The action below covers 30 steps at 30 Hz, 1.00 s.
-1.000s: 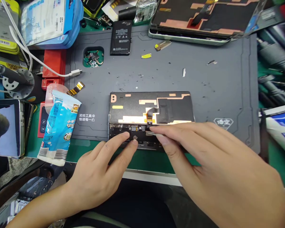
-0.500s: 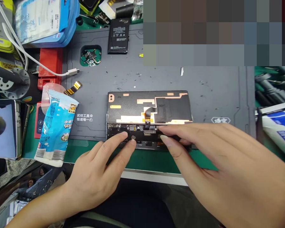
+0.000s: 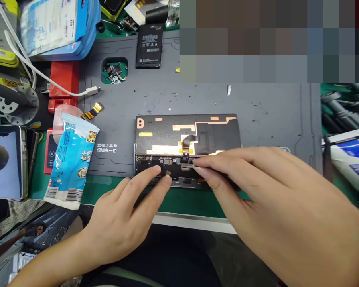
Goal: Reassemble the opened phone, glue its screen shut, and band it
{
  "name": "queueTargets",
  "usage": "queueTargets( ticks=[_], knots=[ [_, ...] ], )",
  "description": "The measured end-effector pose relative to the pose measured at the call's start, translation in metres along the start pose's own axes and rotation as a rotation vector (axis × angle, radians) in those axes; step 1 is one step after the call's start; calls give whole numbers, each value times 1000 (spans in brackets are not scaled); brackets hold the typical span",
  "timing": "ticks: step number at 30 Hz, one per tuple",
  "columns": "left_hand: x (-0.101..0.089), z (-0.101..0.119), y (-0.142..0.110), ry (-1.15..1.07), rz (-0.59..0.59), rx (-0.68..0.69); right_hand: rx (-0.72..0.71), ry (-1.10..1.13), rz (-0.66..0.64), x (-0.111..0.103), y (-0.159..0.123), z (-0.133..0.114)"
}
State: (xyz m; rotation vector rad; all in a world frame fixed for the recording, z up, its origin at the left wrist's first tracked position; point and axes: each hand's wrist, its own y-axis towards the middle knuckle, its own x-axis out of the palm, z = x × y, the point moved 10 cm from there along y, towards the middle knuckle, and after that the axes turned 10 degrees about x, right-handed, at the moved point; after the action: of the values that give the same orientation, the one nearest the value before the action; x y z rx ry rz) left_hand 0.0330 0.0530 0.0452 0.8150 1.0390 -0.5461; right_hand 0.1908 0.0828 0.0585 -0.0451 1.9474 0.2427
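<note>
An opened phone lies on the grey work mat near the front edge, with its black display panel folded up behind it and joined by a flex cable. My left hand rests two extended fingertips on the phone's lower left part and holds nothing. My right hand pinches a thin metal tool, probably tweezers, with the tip over the phone's middle. Most of the tool is hidden under the fingers.
A black battery lies at the mat's far edge beside a cut-out holding small parts. A blue-and-white wrapper, a red box, a white cable and another phone crowd the left. Tools lie at the right.
My right hand has shifted slightly left and up along the phone, carrying the tool tip toward the middle. My left hand has stayed put.
</note>
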Motion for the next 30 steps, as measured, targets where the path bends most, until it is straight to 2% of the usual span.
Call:
queueTargets(
  ticks=[14,16,19,21,23,25,30],
  knots=[
    [0,-1,-2,-11,-15,-16,-3,-4,-4,-1,-1,4],
    [-1,-1,-2,-9,-16,-13,32,-5,21,-8,-4,16],
    [-1,-2,-2,-12,-33,-5,122,-30,164,-35,-13,48],
    [0,-4,-3,-16,-31,3,252,-110,265,-56,-22,77],
    [1,-5,-4,-15,-13,18,391,-207,275,-67,-31,102],
    [2,-6,-5,-4,6,30,440,-277,206,-66,-37,116],
    [5,-6,-5,20,19,33,309,-266,117,-50,-41,111]
  ],
)
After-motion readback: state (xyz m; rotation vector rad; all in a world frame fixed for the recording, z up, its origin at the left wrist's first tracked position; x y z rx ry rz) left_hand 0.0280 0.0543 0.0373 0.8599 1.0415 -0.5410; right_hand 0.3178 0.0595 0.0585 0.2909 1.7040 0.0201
